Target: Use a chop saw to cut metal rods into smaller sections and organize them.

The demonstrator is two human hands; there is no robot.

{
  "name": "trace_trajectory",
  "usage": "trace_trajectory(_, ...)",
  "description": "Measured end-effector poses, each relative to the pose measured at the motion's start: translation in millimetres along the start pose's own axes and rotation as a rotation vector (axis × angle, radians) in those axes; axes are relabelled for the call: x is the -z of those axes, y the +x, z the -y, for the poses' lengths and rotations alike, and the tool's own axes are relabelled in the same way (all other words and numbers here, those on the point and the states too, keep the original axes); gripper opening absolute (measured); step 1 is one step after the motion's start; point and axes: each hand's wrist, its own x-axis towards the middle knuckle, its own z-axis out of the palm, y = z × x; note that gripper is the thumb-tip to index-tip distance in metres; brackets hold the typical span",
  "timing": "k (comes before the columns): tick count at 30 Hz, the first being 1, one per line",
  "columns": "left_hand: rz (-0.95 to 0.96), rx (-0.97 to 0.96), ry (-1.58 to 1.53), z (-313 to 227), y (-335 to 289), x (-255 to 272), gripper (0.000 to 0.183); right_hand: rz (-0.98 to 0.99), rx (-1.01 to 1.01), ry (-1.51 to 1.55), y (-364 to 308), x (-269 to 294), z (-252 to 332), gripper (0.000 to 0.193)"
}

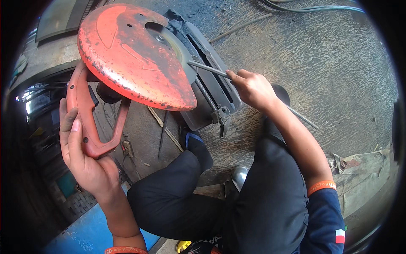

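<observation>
A cut-off saw with a scuffed red disc guard (131,59) stands in front of me, its head raised. Below the guard's left side, my left hand (86,156) supports the red loop handle (82,106), the palm and fingers curved against its outer side. From the right, my right hand (253,89) grips a thin metal rod (209,69) between thumb and fingers. The rod's far tip touches or overlaps the side of the cutting disc (179,51); I cannot tell which. Its other end passes behind my right wrist and points down to the right.
The saw's grey base (198,118) has a clamp screw (205,94) and rests on the rough dark floor. Another rod (241,28) lies beyond it, and cables (313,7) run at the far edge. A blue panel (91,230) is at the lower left, cloth (363,173) at the right.
</observation>
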Motion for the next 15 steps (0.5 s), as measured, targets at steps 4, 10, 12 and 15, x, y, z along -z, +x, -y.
trace_trajectory(4,-0.015,0.031,-0.021,-1.0,-0.5,-1.5,0.026,-0.005,0.021,-0.055,0.5,3.8,-2.6,0.043)
trace_trajectory(10,-0.014,0.029,-0.019,-0.5,-0.4,-0.3,0.025,-0.025,0.114,-0.190,4.2,11.2,-6.1,0.047)
trace_trajectory(12,-0.003,0.001,-0.011,0.1,-0.5,0.2,0.025,-0.037,0.144,-0.209,6.8,14.5,-5.8,0.047)
trace_trajectory(15,-0.013,0.011,-0.024,-0.2,-0.5,-0.7,0.025,-0.008,0.175,-0.257,10.9,19.7,-5.8,0.047)
